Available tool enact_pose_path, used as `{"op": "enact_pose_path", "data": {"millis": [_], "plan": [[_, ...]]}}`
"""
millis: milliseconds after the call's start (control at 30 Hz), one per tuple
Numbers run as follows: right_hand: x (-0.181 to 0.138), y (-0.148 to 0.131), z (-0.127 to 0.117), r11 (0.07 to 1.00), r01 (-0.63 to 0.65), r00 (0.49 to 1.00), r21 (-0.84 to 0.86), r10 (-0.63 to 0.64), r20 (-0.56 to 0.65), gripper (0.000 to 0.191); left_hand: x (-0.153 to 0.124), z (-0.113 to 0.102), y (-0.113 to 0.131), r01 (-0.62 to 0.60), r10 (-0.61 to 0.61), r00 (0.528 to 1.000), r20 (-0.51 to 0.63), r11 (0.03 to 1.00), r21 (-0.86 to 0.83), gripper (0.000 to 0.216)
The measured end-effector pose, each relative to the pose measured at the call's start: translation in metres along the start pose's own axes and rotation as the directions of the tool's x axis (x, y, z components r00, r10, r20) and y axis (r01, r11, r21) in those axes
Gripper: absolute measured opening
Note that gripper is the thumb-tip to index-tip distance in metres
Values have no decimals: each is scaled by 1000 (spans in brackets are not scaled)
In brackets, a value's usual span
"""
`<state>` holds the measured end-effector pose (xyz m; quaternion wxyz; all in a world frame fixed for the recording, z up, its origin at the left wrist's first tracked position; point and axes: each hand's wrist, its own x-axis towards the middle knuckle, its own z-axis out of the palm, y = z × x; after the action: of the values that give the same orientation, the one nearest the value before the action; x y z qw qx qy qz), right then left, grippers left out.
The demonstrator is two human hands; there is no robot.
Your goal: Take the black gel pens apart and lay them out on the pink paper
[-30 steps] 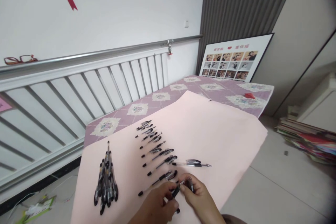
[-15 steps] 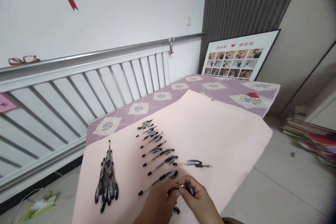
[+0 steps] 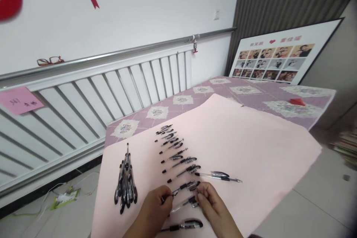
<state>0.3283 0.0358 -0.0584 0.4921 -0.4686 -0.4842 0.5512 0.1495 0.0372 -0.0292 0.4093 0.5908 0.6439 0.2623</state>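
My left hand (image 3: 156, 204) is closed in a pinch; a small silvery piece shows by its fingertips, its kind unclear. The fingers of my right hand (image 3: 212, 202) are also pressed together, and what they hold is mostly hidden. Between the hands lies an uncapped pen (image 3: 181, 205) with a clear barrel and black grip, partly covered by my right fingers. A capped black pen (image 3: 186, 225) rests nearer to me. Just beyond my hands, a column of pens (image 3: 181, 161) runs away across the pink sheet. An uncapped pen (image 3: 220, 177) lies right of it, its cap alongside.
A heap of pens (image 3: 126, 186) lies on the left of the pink sheet (image 3: 251, 145). Under the sheet is a purple patterned tablecloth (image 3: 192, 100) with a red folded paper (image 3: 297, 102) on it. A white radiator (image 3: 125, 85) runs behind; a photo board (image 3: 279, 52) leans beyond.
My hands, together before, have come apart, the left one moving left. The pens between them and the one nearer to me are now more exposed. The view has turned slightly left.
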Motion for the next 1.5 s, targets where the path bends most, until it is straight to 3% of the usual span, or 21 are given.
{"op": "enact_pose_path", "data": {"millis": [100, 300, 567, 767, 1033, 1200, 1400, 1500], "plan": [[1, 0, 4, 993, 55, 998, -104, -56, -12, 15, -2, -5, -3, 10, -10, 1000, 3, 1000, -17, 13], [-1, 1, 11, 994, 2, 1000, -107, -1, 7, 15, -10, -3, -5, -65, 66, 997, -27, 997, 38, 15], [2, 5, 15, 996, -73, 994, 46, 77, -74, 15, -13, -1, -6, -63, 63, 998, -11, 997, 54, 13], [2, 6, 12, 994, -90, 995, 68, 93, -45, 16, -10, 8, -20, 4, -4, 1000, 30, 1000, -28, 14], [7, 19, 11, 924, -116, 989, 365, 141, -42, 24, -6, 2, -27, 43, -44, 999, -13, 997, -66, 15], [9, 25, 7, 962, -114, 991, 247, 126, -36, 27, 0, -16, -33, -11, 38, 986, -165, 986, 166, 13], [15, 36, 7, 987, -94, 995, 130, 90, 36, 29, 3, -24, -46, -11, 49, 984, -173, 976, 216, 15], [15, 31, 15, 997, -5, 999, 72, 2, 40, 22, 1, -23, -44, -23, 61, 984, -165, 973, 228, 15]]}}
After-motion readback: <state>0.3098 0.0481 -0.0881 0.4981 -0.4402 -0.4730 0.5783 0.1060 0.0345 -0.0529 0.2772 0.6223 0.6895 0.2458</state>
